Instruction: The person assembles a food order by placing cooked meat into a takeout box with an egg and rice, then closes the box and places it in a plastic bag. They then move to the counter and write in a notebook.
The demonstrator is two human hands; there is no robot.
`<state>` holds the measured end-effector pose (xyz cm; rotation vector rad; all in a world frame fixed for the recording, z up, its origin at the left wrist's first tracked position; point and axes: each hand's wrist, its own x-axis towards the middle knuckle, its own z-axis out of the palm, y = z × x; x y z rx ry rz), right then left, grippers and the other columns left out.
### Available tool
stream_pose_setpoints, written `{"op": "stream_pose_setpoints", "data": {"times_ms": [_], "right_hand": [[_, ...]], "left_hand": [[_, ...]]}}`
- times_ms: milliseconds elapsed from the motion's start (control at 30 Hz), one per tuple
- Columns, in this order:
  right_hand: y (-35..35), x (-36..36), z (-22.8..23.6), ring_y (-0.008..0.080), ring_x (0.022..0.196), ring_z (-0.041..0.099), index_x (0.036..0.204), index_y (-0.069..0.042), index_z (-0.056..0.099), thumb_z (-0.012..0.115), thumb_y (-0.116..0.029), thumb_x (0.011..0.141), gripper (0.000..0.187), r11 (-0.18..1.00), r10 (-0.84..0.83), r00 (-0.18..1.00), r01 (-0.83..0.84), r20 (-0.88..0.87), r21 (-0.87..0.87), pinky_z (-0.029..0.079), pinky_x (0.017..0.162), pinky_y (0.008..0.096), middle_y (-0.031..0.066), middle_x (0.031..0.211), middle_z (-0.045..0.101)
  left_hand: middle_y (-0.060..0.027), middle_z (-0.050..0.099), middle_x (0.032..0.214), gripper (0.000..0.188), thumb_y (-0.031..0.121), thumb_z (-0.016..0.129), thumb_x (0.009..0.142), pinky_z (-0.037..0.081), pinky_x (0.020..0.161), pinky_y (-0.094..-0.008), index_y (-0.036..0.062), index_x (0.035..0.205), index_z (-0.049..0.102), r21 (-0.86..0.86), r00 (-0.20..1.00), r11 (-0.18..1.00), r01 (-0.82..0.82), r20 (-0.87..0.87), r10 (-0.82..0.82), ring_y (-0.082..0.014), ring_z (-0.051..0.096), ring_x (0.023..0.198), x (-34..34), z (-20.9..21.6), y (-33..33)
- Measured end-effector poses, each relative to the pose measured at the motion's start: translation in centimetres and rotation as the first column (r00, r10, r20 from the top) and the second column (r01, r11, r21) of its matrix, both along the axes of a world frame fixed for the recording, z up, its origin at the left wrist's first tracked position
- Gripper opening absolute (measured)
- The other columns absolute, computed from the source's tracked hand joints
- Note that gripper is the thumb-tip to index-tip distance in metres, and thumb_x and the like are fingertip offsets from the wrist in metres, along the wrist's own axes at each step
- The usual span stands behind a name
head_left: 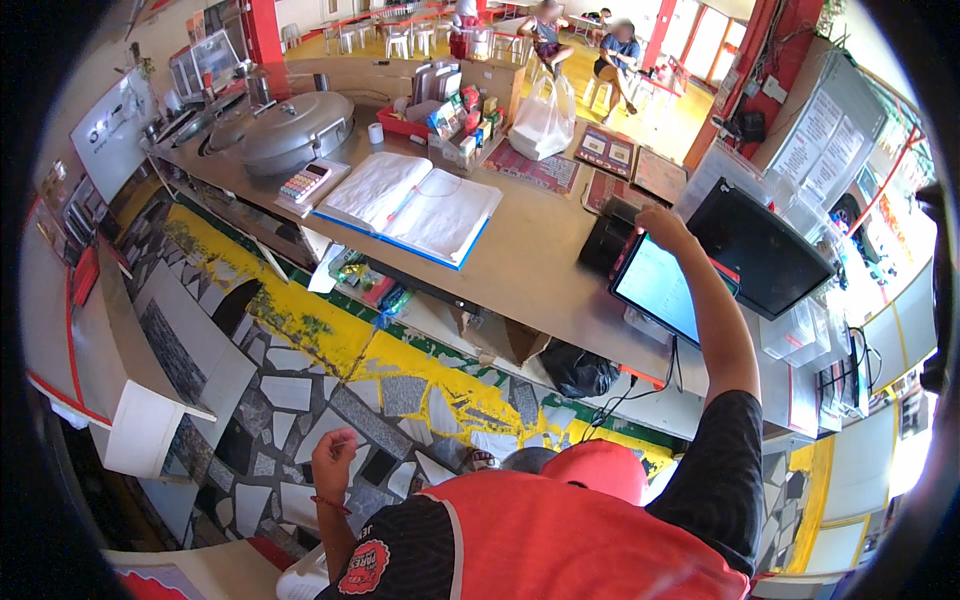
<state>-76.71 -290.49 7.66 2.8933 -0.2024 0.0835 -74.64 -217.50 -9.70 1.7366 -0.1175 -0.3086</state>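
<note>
My right hand (662, 224) reaches over the top of a lit tablet (657, 287) in a red and black case. Its fingers are bent together beside a small black boxy device (611, 236); what they grip, if anything, is hidden. My left hand (335, 458), with a red bracelet at the wrist, is raised over the stone floor, away from the counter. Its fingers are curled together, and a thin pale sliver may show between them. Left of the tablet, an open ledger book (412, 206) with a blue cover lies on the counter. Next to it sits a calculator (305, 182) with coloured keys.
A dark monitor (768, 246) stands right of the tablet. Along the counter (530, 260) are a large lidded metal pot (298, 130), a white cup (375, 133), a box of small packets (462, 140) and a white plastic bag (543, 120). Cables (640, 395) hang below. People sit beyond.
</note>
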Motion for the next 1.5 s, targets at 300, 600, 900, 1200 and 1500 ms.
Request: {"op": "stream_pose_setpoints", "data": {"times_ms": [300, 600, 900, 1200, 1500], "right_hand": [[0.3, -0.5, 0.1, 0.0296, 0.092, 0.061, 0.077, -0.011, 0.065, 0.055, -0.001, 0.077, 0.014, 1.000, -0.009, 0.999, 0.009, 0.033, -0.012, 0.050, 0.076, 0.0415, 0.0082, 0.088, 0.061], [-1.2, 0.5, -0.9, 0.0286, 0.088, 0.065, 0.069, -0.014, 0.066, 0.059, -0.010, 0.077, 0.011, 0.988, 0.018, 1.000, -0.018, -0.005, -0.153, 0.054, 0.072, 0.0409, 0.0086, 0.083, 0.066], [1.7, 3.5, 0.6, 0.0304, 0.090, 0.062, 0.085, -0.009, 0.069, 0.064, -0.007, 0.073, 0.013, 0.984, 0.059, 0.982, -0.087, -0.178, -0.154, 0.050, 0.082, 0.0387, 0.0123, 0.091, 0.062], [14.4, 16.6, -9.2, 0.0405, 0.112, 0.053, 0.122, -0.005, 0.053, 0.072, -0.021, 0.078, 0.051, 0.926, 0.049, 0.991, -0.092, 0.124, 0.366, 0.046, 0.092, 0.0493, 0.0214, 0.119, 0.054], [23.8, 27.9, -18.2, 0.0403, 0.119, 0.046, 0.126, -0.014, 0.055, 0.064, -0.033, 0.086, 0.045, 0.884, -0.280, 0.904, 0.110, 0.324, 0.455, 0.038, 0.099, 0.0505, 0.0158, 0.127, 0.052]], "left_hand": [[-0.0043, 0.066, 0.095, 0.020, 0.010, 0.066, 0.086, 0.049, 0.071, -0.0250, 0.0012, 0.105, 0.063, -0.002, 1.000, 1.000, 0.007, 0.020, -0.007, -0.0113, 0.061, 0.081, 0.5, 0.4, 0.1], [-0.0046, 0.066, 0.096, 0.022, 0.009, 0.065, 0.086, 0.049, 0.069, -0.0241, 0.0016, 0.107, 0.062, 0.003, 0.998, 0.998, -0.055, -0.002, 0.055, -0.0108, 0.060, 0.081, 0.1, -0.2, 1.3], [-0.0063, 0.066, 0.101, 0.024, 0.008, 0.065, 0.086, 0.050, 0.073, -0.0243, 0.0009, 0.109, 0.061, -0.034, 0.982, 0.984, -0.173, -0.080, 0.170, -0.0119, 0.062, 0.089, -1.0, -0.5, 5.8], [-0.0045, 0.067, 0.099, 0.022, 0.008, 0.065, 0.087, 0.049, 0.077, -0.0249, 0.0008, 0.108, 0.062, -0.054, 0.980, 0.980, -0.193, 0.033, 0.195, -0.0119, 0.061, 0.088, 0.0, -0.6, 12.3], [-0.0055, 0.066, 0.099, 0.028, 0.014, 0.068, 0.085, 0.052, 0.071, -0.0268, 0.0014, 0.109, 0.062, 0.109, 0.944, 0.948, -0.299, -0.112, 0.311, -0.0126, 0.061, 0.087, 3.6, -2.4, 18.0]]}}
